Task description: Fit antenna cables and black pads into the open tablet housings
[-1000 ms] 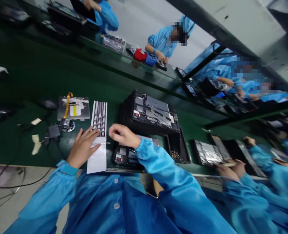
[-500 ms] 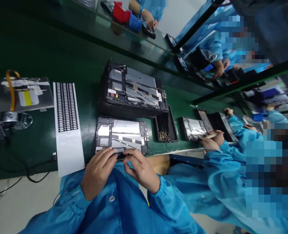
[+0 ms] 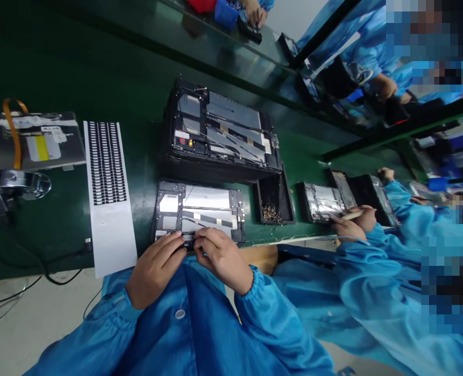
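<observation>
Silver-and-black device [image 3: 199, 209]: open and flat on the green bench [image 3: 143, 167], near side, its near edge under both hands.
Left hand [image 3: 151, 270]: fingers together, bent over that edge; whether they grip is hidden.
Right hand [image 3: 222, 260]: fingers curled beside the left; cannot tell what they pinch, if anything.
Handling: probably best with light fingertips, the left bracing the frame, force kept off the thin strips [image 3: 205, 223].
Label sheet [image 3: 114, 235]: smooth white backing, small black labels ranked across its far half, left of the device.
Dark stack [image 3: 211, 169]: blocky, an open device [image 3: 235, 128] on top, farther back.
Tray [image 3: 288, 193]: black, rectangular, small brassy parts [image 3: 270, 213] heaped inside, right.
Panel [image 3: 65, 143]: flat grey, curled amber ribbon [image 3: 16, 143], far left.
</observation>
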Tool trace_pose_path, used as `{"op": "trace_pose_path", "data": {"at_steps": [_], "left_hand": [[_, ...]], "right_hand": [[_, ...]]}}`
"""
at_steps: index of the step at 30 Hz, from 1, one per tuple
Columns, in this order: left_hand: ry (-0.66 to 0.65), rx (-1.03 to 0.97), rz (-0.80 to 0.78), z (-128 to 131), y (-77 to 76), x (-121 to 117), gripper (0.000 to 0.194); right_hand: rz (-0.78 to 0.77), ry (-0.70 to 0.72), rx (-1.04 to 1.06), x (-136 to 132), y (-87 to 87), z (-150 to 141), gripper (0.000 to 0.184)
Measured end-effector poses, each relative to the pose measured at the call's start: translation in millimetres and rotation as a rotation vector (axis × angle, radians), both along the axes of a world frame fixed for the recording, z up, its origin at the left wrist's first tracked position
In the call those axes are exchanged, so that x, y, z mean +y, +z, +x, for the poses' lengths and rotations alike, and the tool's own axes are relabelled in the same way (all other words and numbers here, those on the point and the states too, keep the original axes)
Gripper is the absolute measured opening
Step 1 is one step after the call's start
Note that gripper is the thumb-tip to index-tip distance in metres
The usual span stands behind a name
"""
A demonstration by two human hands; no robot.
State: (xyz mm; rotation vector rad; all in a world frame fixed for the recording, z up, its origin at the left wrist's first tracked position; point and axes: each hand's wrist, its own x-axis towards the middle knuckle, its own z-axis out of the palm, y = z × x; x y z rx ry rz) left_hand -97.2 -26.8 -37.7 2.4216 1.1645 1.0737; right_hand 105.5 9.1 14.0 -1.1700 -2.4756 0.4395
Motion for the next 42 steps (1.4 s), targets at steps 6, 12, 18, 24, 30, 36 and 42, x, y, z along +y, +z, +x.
{"op": "trace_pose_path", "data": {"at_steps": [6, 12, 18, 24, 30, 36, 42], "left_hand": [[0.086, -0.028, 0.005, 13.2, 5.5, 3.7, 0.019], [0.172, -0.046, -0.053, 22.2, 7.4, 7.2, 0.009], [0.169, -0.055, -0.050, 21.6, 7.6, 9.0, 0.009], [0.183, -0.029, -0.038, 22.2, 9.0, 10.6, 0.013], [0.179, -0.034, -0.054, 21.8, 9.3, 10.4, 0.012], [0.172, -0.032, -0.093, 22.7, 6.7, 10.3, 0.010], [0.181, -0.033, -0.070, 23.5, 6.2, 11.3, 0.010]], "right_hand": [[-0.003, -0.002, -0.043, 1.5, 0.4, -0.7, 0.014], [0.010, 0.012, -0.059, 1.5, 1.6, -1.3, 0.013], [0.014, 0.002, -0.118, 0.3, 2.8, -3.9, 0.013], [-0.022, -0.002, -0.040, 0.5, 2.0, 0.1, 0.011], [-0.153, -0.074, 0.213, -7.8, -3.6, 19.4, 0.013], [-0.137, -0.092, 0.208, -8.3, -10.2, 18.5, 0.011], [-0.115, -0.109, 0.204, -6.5, -16.1, 15.3, 0.009]]}}
